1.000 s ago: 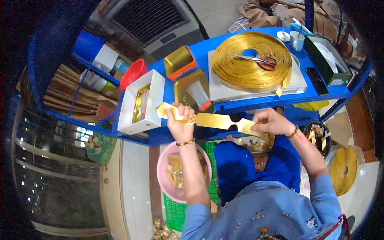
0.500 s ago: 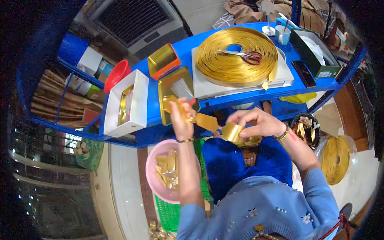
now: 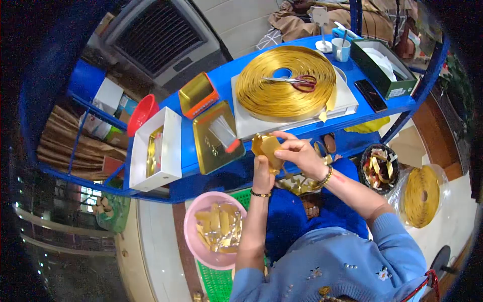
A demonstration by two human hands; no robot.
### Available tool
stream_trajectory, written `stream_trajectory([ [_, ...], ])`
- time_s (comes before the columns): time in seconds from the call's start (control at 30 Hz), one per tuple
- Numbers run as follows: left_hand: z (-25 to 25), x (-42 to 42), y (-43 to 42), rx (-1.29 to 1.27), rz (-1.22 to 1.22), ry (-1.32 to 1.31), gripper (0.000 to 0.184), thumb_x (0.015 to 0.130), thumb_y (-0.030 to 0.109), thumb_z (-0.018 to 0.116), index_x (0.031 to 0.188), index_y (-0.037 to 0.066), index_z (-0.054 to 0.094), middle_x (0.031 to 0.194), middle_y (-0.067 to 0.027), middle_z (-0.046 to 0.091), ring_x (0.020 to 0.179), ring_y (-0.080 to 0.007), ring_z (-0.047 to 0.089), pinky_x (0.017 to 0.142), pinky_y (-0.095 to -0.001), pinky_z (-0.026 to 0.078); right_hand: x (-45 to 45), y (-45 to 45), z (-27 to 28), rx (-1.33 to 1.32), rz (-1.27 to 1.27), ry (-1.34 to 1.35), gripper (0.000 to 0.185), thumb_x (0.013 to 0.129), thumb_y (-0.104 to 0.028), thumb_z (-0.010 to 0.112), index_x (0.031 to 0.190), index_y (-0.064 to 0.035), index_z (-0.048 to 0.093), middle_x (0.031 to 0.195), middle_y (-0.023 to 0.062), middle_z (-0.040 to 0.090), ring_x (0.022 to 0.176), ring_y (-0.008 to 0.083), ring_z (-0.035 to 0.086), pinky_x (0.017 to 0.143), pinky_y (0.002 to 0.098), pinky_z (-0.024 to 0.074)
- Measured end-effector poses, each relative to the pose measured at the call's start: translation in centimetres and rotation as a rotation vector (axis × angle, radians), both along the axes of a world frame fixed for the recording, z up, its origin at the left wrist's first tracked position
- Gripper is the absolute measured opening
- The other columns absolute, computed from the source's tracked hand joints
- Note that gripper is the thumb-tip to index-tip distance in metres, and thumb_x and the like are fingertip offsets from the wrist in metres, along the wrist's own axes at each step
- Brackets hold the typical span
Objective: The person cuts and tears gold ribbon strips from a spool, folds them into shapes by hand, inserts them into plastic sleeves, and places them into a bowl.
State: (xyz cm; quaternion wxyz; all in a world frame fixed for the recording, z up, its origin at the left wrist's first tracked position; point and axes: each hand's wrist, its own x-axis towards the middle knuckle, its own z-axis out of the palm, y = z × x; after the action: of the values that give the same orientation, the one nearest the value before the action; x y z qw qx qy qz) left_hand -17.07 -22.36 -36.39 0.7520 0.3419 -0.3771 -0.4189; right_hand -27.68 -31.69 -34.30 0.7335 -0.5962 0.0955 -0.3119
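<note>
A folded piece of gold strip (image 3: 270, 150) is between my two hands, above my knees at the front edge of the blue table. My left hand (image 3: 262, 176) grips its lower left side, thumb up. From the right, my right hand (image 3: 301, 157) pinches it with thumb and fingers. More gold strip (image 3: 297, 185) lies on my lap, partly hidden under my right wrist. Behind the hands, a large coil of gold strip (image 3: 251, 98) rests on a white box (image 3: 347, 108). Red-handled scissors (image 3: 302, 83) lie across the coil.
A gold tray (image 3: 201, 156) and white box (image 3: 173, 136) stand on the blue table (image 3: 188, 171). Below left, a pink basin (image 3: 190, 229) holds gold pieces. At right are a black basket (image 3: 366, 182) of scraps, another gold coil (image 3: 420, 201) and a phone (image 3: 371, 95).
My hands have come together, and the strip stretched between them is now folded up close. My left hand has moved right and down. The whole view has shifted slightly.
</note>
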Motion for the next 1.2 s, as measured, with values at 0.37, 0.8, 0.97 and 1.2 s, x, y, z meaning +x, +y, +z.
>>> stream_trajectory([
  [0.37, 1.8, -1.8, -0.1, 0.143, 0.072, 0.056, 0.048, 0.088, 0.036, 0.053, 0.12, 0.001, 0.044, 0.109, -0.005, 0.053, 0.097, -0.0136, 0.054, 0.082, -0.0278, 0.045, 0.1, 0.2, -0.4, -0.018, -0.109, 0.063, 0.021, 0.079, -0.018, 0.066, 0.094, -0.0046, 0.064, 0.12, 0.01, 0.049, 0.113, 0.0161, 0.045, 0.091, 0.0274, 0.0373],
  [0.8, 3.1, -1.7, 1.0, 0.2, 0.041, 0.148, 0.042, 0.095, 0.028, 0.04, 0.121, -0.004, 0.041, 0.107, -0.0147, 0.056, 0.098, -0.022, 0.056, 0.086, -0.0341, 0.045, -0.7, -0.8, -1.7, 0.023, 0.094, 0.016, 0.058, 0.084, -0.017, 0.059, 0.132, 0.0012, 0.03, 0.128, 0.0134, 0.04, 0.117, 0.0182, 0.041, 0.096, 0.0322, 0.0365],
  [0.97, 1.9, -2.0, 1.3, 0.243, 0.009, 0.136, 0.028, 0.09, 0.014, 0.047, 0.114, -0.001, 0.046, 0.099, -0.0102, 0.056, 0.09, -0.0189, 0.057, 0.08, -0.0323, 0.047, -0.1, -2.0, 0.6, -0.342, 0.134, -0.028, 0.061, 0.081, -0.018, 0.062, 0.132, -0.003, 0.03, 0.12, 0.0132, 0.049, 0.098, 0.0153, 0.055, 0.08, 0.0287, 0.0477],
  [1.2, 0.5, -3.0, 1.6, 0.243, -0.12, 0.034, 0.026, 0.087, 0.015, 0.048, 0.109, 0.0, 0.045, 0.089, -0.0119, 0.057, 0.083, -0.0215, 0.059, 0.075, -0.0326, 0.047, -0.7, -1.7, 3.7, 0.058, 0.393, 0.209, 0.058, 0.081, -0.012, 0.06, 0.13, -0.0043, 0.031, 0.095, 0.0068, 0.06, 0.044, 0.008, 0.053, 0.034, 0.0197, 0.0434],
])
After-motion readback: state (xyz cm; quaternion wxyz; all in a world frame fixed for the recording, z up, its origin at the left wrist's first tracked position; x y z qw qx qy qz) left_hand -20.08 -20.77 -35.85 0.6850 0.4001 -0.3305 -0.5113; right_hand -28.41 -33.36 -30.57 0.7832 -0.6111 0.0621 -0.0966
